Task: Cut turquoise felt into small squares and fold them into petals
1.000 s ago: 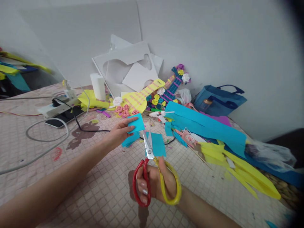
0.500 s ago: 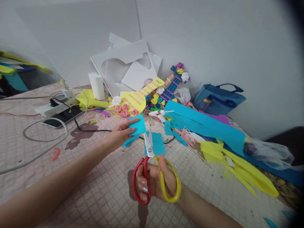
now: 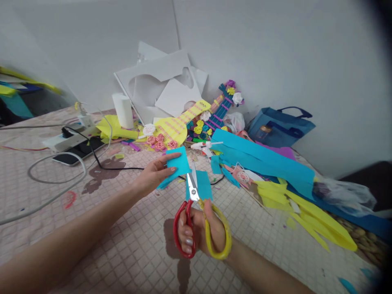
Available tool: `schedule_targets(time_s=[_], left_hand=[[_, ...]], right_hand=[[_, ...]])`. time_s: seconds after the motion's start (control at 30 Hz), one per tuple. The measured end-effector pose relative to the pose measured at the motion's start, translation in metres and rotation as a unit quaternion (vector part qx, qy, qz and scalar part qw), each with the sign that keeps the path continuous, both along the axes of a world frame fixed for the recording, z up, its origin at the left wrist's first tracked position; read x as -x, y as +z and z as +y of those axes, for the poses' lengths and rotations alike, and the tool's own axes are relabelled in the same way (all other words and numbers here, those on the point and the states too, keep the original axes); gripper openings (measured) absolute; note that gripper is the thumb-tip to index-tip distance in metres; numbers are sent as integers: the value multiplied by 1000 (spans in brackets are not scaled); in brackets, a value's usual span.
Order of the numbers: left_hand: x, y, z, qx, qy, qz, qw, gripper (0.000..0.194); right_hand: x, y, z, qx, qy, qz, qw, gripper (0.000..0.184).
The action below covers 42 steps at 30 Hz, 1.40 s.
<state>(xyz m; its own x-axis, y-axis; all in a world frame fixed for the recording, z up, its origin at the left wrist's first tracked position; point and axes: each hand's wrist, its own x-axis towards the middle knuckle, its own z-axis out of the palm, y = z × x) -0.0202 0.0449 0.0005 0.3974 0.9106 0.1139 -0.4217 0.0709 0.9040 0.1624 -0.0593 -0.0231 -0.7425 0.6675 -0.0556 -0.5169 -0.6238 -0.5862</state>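
Note:
My left hand [image 3: 157, 171] pinches a small square of blue crepe paper [image 3: 179, 161] between thumb and fingers, above the table. In my right hand [image 3: 202, 228] are scissors [image 3: 193, 192] with one red and one yellow handle loop. Their blades are slightly parted and point away from me, the tips at the lower right corner of the held paper. Whether the blades touch the paper, I cannot tell. Behind the blades another blue paper piece [image 3: 203, 185] lies on the table, partly covered by them.
Beyond my hands are a glue gun [image 3: 203, 145], a yellow paper guitar [image 3: 173, 128] and pink paper flowers [image 3: 159, 143]. Long blue crepe paper [image 3: 263, 161] and yellow crepe strips [image 3: 309, 212] lie to the right. A power strip [image 3: 65, 141], phone [image 3: 78, 153] and cables are left.
The scissor blades have closed a little and their handles have drawn slightly together. The held blue paper has tilted slightly, its lower corner now close to the blades.

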Motion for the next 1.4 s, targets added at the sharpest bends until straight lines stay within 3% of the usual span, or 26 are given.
schedule_targets(time_s=[0.63,0.93,1.4], left_hand=[[-1,9,-3,8,14,4,1000,45],[3,6,1,3,11,17,1000,47],[1,13,-3,-33,18,41,998,42]], right_hand=[[-2,-6,4,-10,-5,-31,999,62],[-3,-16,2,-11,-15,-58,998,63],[-5,-6,2,-36,1,-63,997,73]])
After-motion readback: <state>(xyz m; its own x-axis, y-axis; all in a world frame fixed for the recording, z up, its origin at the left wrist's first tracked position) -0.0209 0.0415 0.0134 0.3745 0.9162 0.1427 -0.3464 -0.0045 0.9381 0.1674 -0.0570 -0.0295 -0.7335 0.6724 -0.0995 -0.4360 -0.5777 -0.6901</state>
